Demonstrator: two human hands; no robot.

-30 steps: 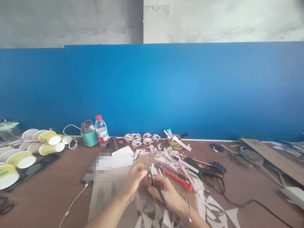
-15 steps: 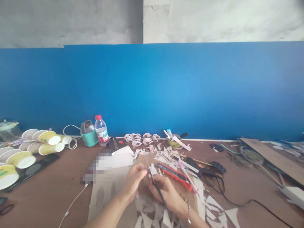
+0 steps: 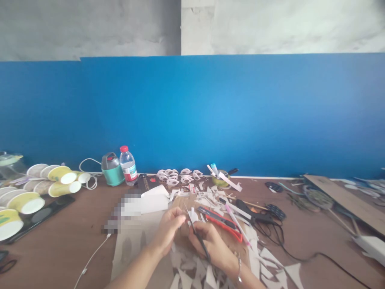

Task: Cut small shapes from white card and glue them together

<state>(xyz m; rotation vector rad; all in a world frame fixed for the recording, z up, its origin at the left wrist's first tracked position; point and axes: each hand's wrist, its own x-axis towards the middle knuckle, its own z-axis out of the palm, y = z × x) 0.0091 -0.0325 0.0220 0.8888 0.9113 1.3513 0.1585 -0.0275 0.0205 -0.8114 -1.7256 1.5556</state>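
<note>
My left hand [image 3: 169, 230] is closed, its thumb and fingertips pinched together over the cardboard sheet. Anything between those fingertips is too small to make out. To its right, my right hand [image 3: 210, 241] is wrapped round a slim dark tool with a pointed metal tip [image 3: 197, 235]. The tip points up and away from me, close beside the left fingertips. Just past the right hand lies a red and grey tool [image 3: 224, 224]. White paper scraps [image 3: 192, 271] are scattered under and around both hands.
Several white teardrop-shaped cutouts [image 3: 173, 182] sit by the blue partition [image 3: 210, 116]. A water bottle [image 3: 128, 166] and a teal container [image 3: 112, 172] stand back left. Paper cups [image 3: 30, 204] lie at far left. A black-corded tool [image 3: 261, 217] and a cardboard piece [image 3: 339, 198] are on the right.
</note>
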